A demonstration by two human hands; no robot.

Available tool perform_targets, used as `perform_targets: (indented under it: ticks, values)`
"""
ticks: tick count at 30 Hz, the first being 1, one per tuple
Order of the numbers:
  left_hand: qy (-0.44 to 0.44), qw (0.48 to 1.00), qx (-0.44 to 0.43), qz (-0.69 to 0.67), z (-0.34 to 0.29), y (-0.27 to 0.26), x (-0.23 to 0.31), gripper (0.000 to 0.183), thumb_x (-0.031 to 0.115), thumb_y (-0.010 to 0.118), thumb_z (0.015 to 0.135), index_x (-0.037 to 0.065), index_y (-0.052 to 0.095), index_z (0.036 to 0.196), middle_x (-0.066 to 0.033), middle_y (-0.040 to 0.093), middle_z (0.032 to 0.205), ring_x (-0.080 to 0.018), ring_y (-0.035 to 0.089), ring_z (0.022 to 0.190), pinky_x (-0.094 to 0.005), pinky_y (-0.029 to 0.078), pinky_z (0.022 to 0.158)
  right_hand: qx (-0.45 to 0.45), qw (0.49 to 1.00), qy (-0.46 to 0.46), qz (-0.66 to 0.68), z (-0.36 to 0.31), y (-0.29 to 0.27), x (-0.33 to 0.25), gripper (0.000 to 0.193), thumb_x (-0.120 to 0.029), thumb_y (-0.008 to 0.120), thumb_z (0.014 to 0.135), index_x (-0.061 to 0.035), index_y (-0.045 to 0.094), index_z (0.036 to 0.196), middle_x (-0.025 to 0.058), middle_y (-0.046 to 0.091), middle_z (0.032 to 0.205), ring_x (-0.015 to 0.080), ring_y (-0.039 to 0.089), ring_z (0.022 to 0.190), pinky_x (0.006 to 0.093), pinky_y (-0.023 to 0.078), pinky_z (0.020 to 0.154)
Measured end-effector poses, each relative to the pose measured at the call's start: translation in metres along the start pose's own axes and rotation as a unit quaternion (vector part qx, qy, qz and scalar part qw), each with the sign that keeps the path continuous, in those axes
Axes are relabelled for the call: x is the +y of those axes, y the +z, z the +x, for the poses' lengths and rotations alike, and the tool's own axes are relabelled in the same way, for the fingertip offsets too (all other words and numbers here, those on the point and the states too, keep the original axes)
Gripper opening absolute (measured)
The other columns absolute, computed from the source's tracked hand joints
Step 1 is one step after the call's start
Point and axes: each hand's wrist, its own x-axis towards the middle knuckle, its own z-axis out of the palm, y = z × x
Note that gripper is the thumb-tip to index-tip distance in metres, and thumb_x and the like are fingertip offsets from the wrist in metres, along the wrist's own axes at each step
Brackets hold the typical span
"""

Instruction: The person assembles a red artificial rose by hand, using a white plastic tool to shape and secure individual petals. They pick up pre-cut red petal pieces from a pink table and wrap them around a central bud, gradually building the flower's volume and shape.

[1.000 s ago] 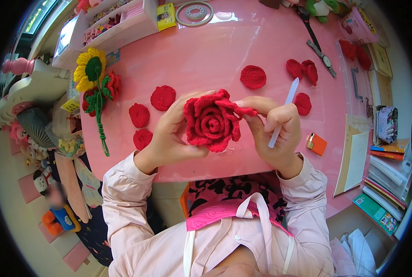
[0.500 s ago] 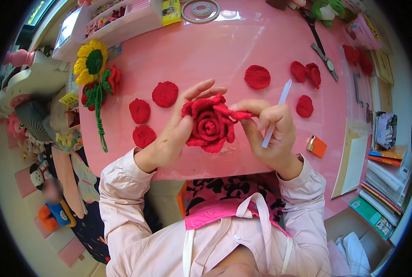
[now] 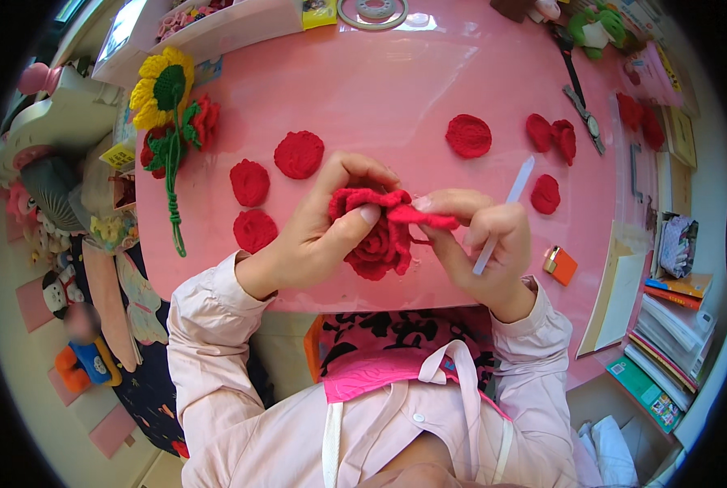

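Between my hands is a red crocheted rose (image 3: pixel 377 250) with a coiled centre, above the near part of the table. My left hand (image 3: pixel 310 244) grips it, thumb pressed over the front and fingers curled behind. My right hand (image 3: pixel 493 252) pinches an outer petal (image 3: pixel 425 218) at the rose's right side. That same hand also keeps a translucent white stick (image 3: pixel 522 179), probably a glue stick, slanted between its fingers. Loose red crocheted petals lie to both sides, among them one petal (image 3: pixel 299 154) at the left and another (image 3: pixel 468 136) at the right.
On the pink table (image 3: pixel 371 98), a crocheted sunflower bunch (image 3: pixel 169 89) lies left. An orange lighter (image 3: pixel 560 265) sits near my right hand, with a wristwatch (image 3: pixel 589 122) farther off. A white organizer (image 3: pixel 217 37) stands at the back left; papers and books (image 3: pixel 676 325) are stacked right.
The rose has shifted slightly right and nearer me and is tilted. My left thumb now crosses its front, with the fingers more curled. My right hand has moved slightly right, still pinching the petal.
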Motion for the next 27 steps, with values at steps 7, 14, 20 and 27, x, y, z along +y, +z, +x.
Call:
perform_targets:
  ticks: [7, 14, 20, 27]
  values:
    - [0.008, 0.999, -0.027, 0.015, -0.0006, 0.0007, -0.0005, 0.022, 0.008, 0.037, 0.092, 0.003, 0.039, 0.113, -0.0125, 0.051, 0.109, -0.0172, 0.050, 0.102, -0.0326, 0.040, 0.091, 0.008, 1.000, -0.010, 0.014, -0.0020, 0.0023, -0.0012, 0.037, 0.011, 0.068, 0.074, -0.0065, 0.038, 0.087, 0.0206, 0.064, 0.096, 0.0283, 0.064, 0.088, 0.0325, 0.054, 0.068]
    - [0.002, 1.000, 0.014, 0.010, -0.0008, 0.0057, -0.0023, 0.019, 0.006, 0.032, 0.094, 0.002, 0.039, 0.112, -0.0153, 0.051, 0.111, -0.0195, 0.051, 0.103, -0.0345, 0.040, 0.093, -0.004, 0.999, -0.007, -0.033, -0.0012, -0.0002, 0.0001, 0.035, 0.012, 0.069, 0.072, -0.0053, 0.041, 0.084, 0.0198, 0.065, 0.096, 0.0258, 0.063, 0.084, 0.0317, 0.052, 0.067]
    - [0.056, 0.992, -0.003, 0.116, 0.0000, 0.0050, -0.0034, 0.024, 0.000, 0.033, 0.090, 0.001, 0.037, 0.114, -0.0170, 0.048, 0.113, -0.0210, 0.050, 0.104, -0.0354, 0.039, 0.094, 0.029, 0.997, 0.047, -0.048, -0.0013, 0.0027, -0.0041, 0.036, 0.010, 0.073, 0.070, -0.0049, 0.041, 0.081, 0.0187, 0.066, 0.091, 0.0249, 0.064, 0.080, 0.0299, 0.053, 0.062]
    - [0.070, 0.985, -0.013, 0.156, -0.0002, 0.0050, -0.0056, 0.029, -0.001, 0.037, 0.087, 0.001, 0.035, 0.116, -0.0155, 0.045, 0.112, -0.0207, 0.048, 0.101, -0.0348, 0.038, 0.093, 0.017, 0.994, -0.028, -0.108, -0.0007, 0.0014, 0.0013, 0.035, 0.009, 0.074, 0.067, -0.0041, 0.043, 0.076, 0.0186, 0.066, 0.087, 0.0253, 0.064, 0.074, 0.0296, 0.052, 0.060]
